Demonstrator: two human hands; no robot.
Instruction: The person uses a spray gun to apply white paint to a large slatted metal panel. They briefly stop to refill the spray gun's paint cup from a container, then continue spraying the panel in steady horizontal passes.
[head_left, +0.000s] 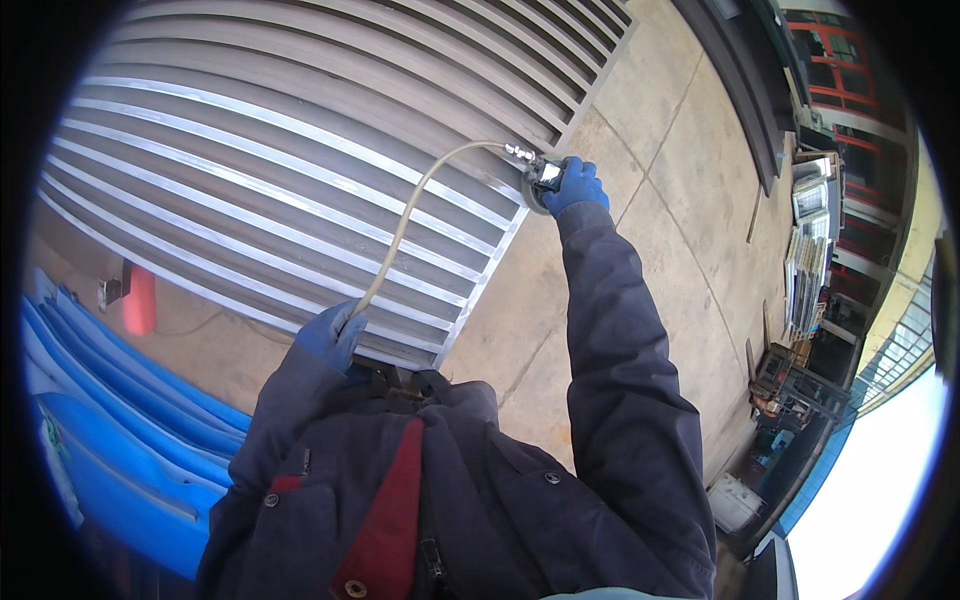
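Note:
A large slatted metal panel (300, 187) lies before me; its nearer slats are bright and shiny, the farther ones dull grey-brown. My right hand (577, 187), in a blue glove, grips a pneumatic sander (546, 178) with a round pad at the panel's right edge, where the bright and dull slats meet. A pale air hose (409, 210) runs from the tool's metal coupling (519, 152) in an arc to my left hand (330, 334). That hand, also gloved in blue, is closed around the hose above the panel's near edge.
Blue sheets or padding (127, 450) lie at the lower left, near a red cylindrical object (139, 300). Concrete floor (660, 247) extends to the right. Dark metal profiles (739, 90) lie at the upper right, with stacked panels (806, 277) and a forklift-like machine (787, 386) beyond.

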